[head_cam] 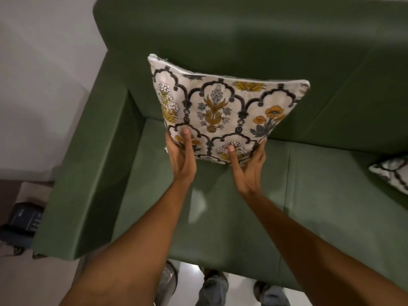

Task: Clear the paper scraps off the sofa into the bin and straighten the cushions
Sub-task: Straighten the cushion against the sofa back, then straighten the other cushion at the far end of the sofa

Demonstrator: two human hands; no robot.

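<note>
A white cushion (225, 107) with a dark arch pattern and yellow flowers stands tilted against the backrest of the green sofa (242, 206). Both hands grip its lower edge: my left hand (181, 155) at the bottom left corner, my right hand (249, 166) at the bottom right, thumbs on the front face. A second patterned cushion (393, 173) lies on the seat at the right edge, mostly cut off. A metal mesh bin (167, 281) shows on the floor below the seat's front edge, between my arms. No paper scraps are visible on the seat.
The sofa's left armrest (88, 173) borders a pale wall. A dark box with cables (24, 219) sits on the floor left of the sofa. My feet (220, 286) stand on white floor in front of the seat.
</note>
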